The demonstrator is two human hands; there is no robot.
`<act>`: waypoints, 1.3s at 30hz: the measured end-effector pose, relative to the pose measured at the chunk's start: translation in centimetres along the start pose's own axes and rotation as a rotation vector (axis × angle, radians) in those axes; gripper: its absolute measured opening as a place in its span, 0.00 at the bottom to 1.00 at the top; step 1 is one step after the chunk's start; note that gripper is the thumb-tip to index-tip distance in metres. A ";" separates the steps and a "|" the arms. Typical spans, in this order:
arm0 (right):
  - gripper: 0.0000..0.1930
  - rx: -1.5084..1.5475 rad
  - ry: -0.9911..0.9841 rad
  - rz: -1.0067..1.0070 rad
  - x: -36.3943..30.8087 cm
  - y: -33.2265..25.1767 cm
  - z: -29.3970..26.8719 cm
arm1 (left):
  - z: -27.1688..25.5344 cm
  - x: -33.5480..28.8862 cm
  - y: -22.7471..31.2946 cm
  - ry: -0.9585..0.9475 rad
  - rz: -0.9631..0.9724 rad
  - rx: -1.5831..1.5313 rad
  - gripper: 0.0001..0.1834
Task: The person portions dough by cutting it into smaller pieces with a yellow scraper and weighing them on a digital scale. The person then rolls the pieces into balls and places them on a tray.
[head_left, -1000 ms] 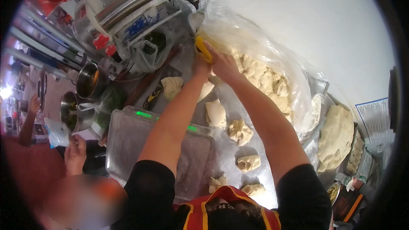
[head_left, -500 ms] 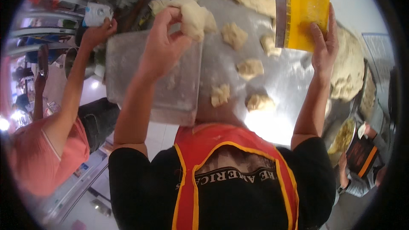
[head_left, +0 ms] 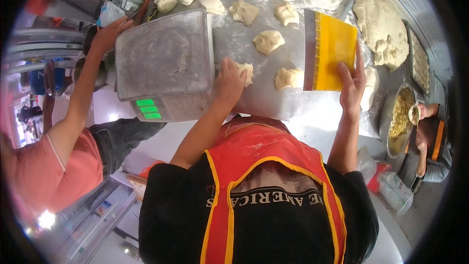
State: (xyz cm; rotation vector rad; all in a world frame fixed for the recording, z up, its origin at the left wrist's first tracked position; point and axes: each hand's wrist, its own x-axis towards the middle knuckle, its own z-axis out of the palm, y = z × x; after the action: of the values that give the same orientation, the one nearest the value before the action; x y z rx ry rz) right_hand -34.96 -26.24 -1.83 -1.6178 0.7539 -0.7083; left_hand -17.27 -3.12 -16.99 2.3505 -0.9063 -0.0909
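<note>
My left hand (head_left: 229, 82) is low on the metal table, just right of the scale. Its fingers are closed on a small piece of dough (head_left: 247, 72), partly hidden by the hand. In my right hand (head_left: 352, 80) is a yellow dough scraper (head_left: 333, 51) with a grey edge, raised over the table. Loose dough pieces lie between the hands and beyond, among them one piece (head_left: 268, 42) ahead and another (head_left: 288, 78) beside the scraper. The scale (head_left: 163, 56) has a floury metal plate and a lit green display (head_left: 148, 109).
A large dough slab (head_left: 381, 27) lies at the far right, near a tray (head_left: 419, 61) of shaped pieces. At right, another person's hands work at a metal bowl (head_left: 391, 132) of filling. A person in a pink shirt (head_left: 73, 176) reaches past the scale's left side.
My left hand has let go of the larger dough and come from above the scale plate to a small piece near the table's front edge. The scraper stays in my right hand.
</note>
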 end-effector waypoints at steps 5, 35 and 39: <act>0.32 0.016 0.076 -0.001 -4.3 -0.7 -0.6 | 3.5 -0.6 -0.6 -0.095 -0.073 0.006 0.30; 0.32 0.024 0.234 -0.102 -9.1 -2.7 -2.0 | 8.5 0.9 2.0 0.109 0.094 0.254 0.35; 0.32 0.010 0.186 -0.074 -8.8 -3.0 -1.5 | 6.0 -3.0 4.3 -0.151 0.277 -0.085 0.33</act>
State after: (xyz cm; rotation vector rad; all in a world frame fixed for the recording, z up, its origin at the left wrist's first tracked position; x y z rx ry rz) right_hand -41.21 -19.79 0.90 -1.5922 0.8258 -0.9244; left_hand -23.68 -6.87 -19.87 2.1395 -1.2679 -0.1920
